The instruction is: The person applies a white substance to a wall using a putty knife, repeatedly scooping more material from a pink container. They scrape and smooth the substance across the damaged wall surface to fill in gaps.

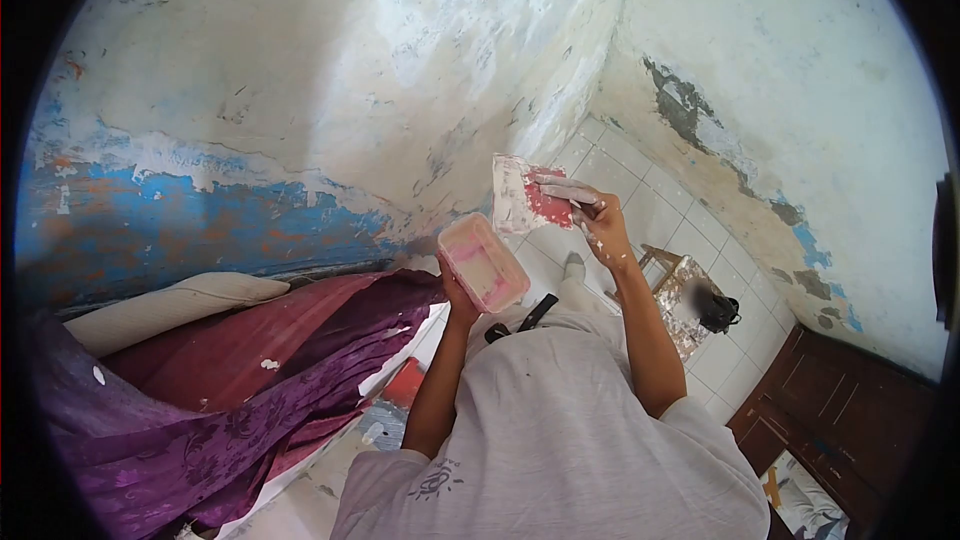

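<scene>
My left hand [457, 292] grips a pinkish plastic tub [484, 262] by its side, with whitish paste smeared over its inside. Just to the right and higher, my right hand [598, 220] holds a flat red putty spreader [548, 202] between thumb and fingers. White putty coats much of the spreader's face, mostly towards its left edge. White smears also cover the fingers of this hand. The spreader's lower left corner is close to the tub's upper rim.
Ahead stands a patchy wall [270, 60] with peeling blue paint low down. Purple cloth [250, 410] and a rolled mat [180, 308] lie at the left. On the tiled floor [655, 210], a splattered stool [690, 305] bears a black item [718, 312]. A brown wooden cabinet [835, 410] is at lower right.
</scene>
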`<state>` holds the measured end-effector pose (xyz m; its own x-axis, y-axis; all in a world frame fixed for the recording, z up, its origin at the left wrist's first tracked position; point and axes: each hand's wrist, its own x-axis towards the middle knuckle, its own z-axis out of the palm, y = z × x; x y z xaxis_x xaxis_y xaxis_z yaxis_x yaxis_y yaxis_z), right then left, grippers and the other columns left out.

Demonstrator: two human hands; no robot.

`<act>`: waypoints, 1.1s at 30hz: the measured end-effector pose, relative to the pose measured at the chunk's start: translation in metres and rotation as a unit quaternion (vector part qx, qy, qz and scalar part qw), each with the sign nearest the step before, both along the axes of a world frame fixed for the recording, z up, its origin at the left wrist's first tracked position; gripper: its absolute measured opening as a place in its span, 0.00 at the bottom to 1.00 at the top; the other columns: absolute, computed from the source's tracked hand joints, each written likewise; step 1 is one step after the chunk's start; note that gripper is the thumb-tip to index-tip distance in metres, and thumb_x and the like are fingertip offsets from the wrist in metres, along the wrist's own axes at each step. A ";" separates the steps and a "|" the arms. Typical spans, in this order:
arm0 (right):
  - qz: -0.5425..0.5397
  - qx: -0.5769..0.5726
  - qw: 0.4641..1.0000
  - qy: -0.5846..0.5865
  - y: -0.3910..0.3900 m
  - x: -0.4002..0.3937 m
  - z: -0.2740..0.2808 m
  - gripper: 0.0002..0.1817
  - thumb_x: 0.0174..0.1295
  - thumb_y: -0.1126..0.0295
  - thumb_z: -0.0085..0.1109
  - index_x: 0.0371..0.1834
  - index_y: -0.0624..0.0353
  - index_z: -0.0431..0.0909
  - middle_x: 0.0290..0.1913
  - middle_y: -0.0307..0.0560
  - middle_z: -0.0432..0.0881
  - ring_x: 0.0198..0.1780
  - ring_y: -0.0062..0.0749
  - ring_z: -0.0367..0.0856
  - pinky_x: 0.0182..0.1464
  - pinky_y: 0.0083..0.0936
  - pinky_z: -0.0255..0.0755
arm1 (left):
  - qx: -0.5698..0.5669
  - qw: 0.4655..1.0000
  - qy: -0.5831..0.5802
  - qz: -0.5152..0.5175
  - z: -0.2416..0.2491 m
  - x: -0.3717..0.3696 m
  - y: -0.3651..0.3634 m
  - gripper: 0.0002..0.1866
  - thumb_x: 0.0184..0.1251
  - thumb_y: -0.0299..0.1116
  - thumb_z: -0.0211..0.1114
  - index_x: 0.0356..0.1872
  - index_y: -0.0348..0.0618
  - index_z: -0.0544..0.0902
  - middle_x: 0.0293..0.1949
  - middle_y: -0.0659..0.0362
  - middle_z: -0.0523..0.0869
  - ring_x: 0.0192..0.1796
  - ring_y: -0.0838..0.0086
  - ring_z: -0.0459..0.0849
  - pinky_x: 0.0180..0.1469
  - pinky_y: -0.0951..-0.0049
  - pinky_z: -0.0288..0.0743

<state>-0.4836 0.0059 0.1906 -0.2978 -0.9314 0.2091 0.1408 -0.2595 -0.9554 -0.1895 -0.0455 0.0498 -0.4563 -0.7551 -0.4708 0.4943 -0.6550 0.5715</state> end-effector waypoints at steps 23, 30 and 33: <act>0.000 0.112 0.891 -0.440 -0.079 0.012 -0.182 0.21 0.68 0.75 0.66 0.63 0.62 0.73 0.52 0.42 0.83 0.53 0.29 0.83 0.55 0.30 0.80 | 0.071 0.993 -0.027 0.091 -0.011 0.005 0.055 0.39 0.74 0.72 0.47 0.74 0.56 0.70 0.66 0.60 0.78 0.67 0.60 0.78 0.70 0.49 0.74; -0.052 0.109 0.937 -0.329 -0.163 0.052 -0.196 0.19 0.65 0.79 0.67 0.58 0.63 0.75 0.50 0.44 0.84 0.51 0.27 0.83 0.56 0.27 0.79 | 0.115 0.985 -0.066 0.113 -0.021 0.023 0.086 0.41 0.71 0.75 0.49 0.74 0.57 0.69 0.66 0.60 0.78 0.66 0.59 0.79 0.68 0.48 0.75; -0.098 0.178 0.938 -0.279 -0.166 0.054 -0.189 0.18 0.65 0.82 0.65 0.57 0.65 0.75 0.49 0.47 0.86 0.49 0.29 0.85 0.54 0.28 0.81 | 0.110 0.986 -0.077 0.100 -0.029 0.033 0.085 0.42 0.71 0.76 0.48 0.74 0.57 0.68 0.66 0.59 0.78 0.66 0.59 0.78 0.68 0.48 0.75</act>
<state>-0.4296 -0.1606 0.0013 -0.4412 -0.8287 -0.3443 0.6286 -0.0116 -0.7776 -0.1566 0.0392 0.0205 -0.2188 -0.6943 -0.6856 0.5454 -0.6696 0.5041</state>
